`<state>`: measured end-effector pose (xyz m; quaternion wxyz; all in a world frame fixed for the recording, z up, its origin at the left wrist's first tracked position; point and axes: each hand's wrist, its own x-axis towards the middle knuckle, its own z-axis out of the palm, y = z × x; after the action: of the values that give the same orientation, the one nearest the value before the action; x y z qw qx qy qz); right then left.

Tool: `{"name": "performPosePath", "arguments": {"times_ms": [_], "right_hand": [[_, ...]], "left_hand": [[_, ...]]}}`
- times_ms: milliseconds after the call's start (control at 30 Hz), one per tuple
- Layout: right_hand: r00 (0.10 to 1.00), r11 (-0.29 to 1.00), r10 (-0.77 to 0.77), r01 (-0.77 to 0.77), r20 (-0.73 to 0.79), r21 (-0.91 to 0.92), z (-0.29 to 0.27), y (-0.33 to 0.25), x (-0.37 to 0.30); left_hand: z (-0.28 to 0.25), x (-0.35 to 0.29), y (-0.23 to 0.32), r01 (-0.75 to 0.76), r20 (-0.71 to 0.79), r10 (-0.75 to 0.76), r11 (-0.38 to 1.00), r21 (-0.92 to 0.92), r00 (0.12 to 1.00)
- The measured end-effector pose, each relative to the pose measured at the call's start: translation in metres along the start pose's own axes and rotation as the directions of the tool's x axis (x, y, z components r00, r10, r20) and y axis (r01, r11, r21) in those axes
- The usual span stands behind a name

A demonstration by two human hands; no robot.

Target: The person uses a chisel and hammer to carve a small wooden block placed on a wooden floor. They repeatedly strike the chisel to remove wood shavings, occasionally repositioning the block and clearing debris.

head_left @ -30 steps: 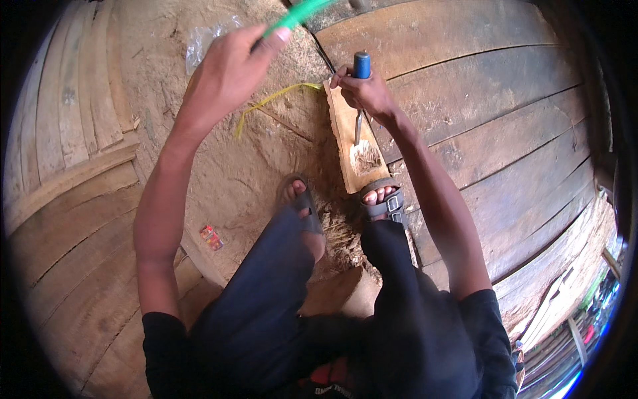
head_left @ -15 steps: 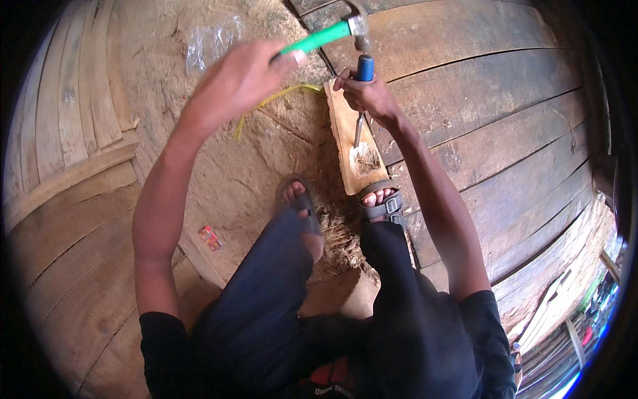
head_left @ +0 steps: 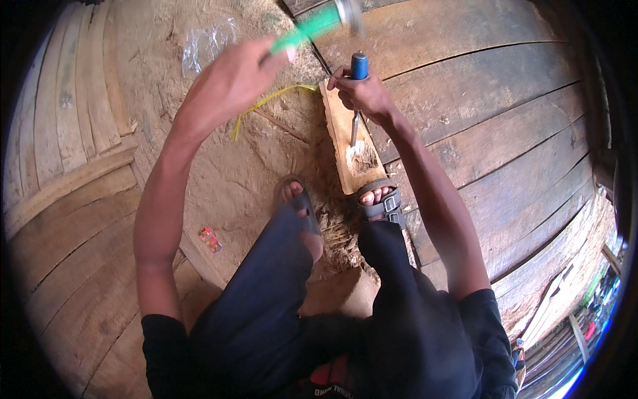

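Note:
My left hand [head_left: 240,74] is closed round the green handle of a claw hammer [head_left: 318,24], whose metal head is blurred by motion. The hammer head hangs above the chisel's end, with a gap between them. In my right hand [head_left: 367,94] is a blue-handled chisel [head_left: 359,66], gripped upright. Its blade tip rests at the far edge of a rough hollow cut in a pale wooden block [head_left: 340,123]. Wood fibres show inside the hollow [head_left: 363,159]. My sandalled right foot [head_left: 379,199] presses against the block's near end.
Dark wooden planks [head_left: 478,100] lie to the right, more boards [head_left: 80,199] to the left. A yellow strap [head_left: 279,96] and a clear plastic bag [head_left: 207,45] lie on the dirt floor. Near my left foot [head_left: 296,193] is a small red packet [head_left: 210,239]. Wood chips [head_left: 349,246] lie between my feet.
The hammer has lifted away from the chisel's end, up and slightly left. The chisel has shifted a little left in view, its tip still at the hollow.

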<state>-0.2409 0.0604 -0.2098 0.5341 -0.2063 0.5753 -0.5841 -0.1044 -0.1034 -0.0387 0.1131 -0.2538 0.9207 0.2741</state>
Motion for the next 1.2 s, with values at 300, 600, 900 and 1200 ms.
{"name": "performPosePath", "arguments": {"times_ms": [300, 600, 900, 1200], "right_hand": [[0.999, 0.998, 0.046, -0.047, 0.020, 0.043, 0.004, -0.001, 0.006], [0.992, 0.991, 0.116, -0.118, 0.048, 0.058, 0.001, 0.005, 0.022], [0.984, 0.988, 0.111, -0.125, 0.141, 0.089, -0.011, 0.016, 0.028], [0.991, 0.978, 0.104, -0.117, 0.079, 0.172, -0.001, 0.005, 0.021]], "left_hand": [[0.004, -0.004, -0.009, -0.021, -0.041, 0.017, 0.996, -0.088, 0.999], [0.015, 0.013, -0.023, 0.021, -0.024, -0.020, 0.999, 0.024, 1.000], [0.008, 0.018, -0.027, 0.020, 0.072, -0.026, 0.996, 0.086, 0.997], [0.007, 0.023, -0.027, 0.006, 0.078, -0.012, 0.997, 0.077, 0.997]]}}
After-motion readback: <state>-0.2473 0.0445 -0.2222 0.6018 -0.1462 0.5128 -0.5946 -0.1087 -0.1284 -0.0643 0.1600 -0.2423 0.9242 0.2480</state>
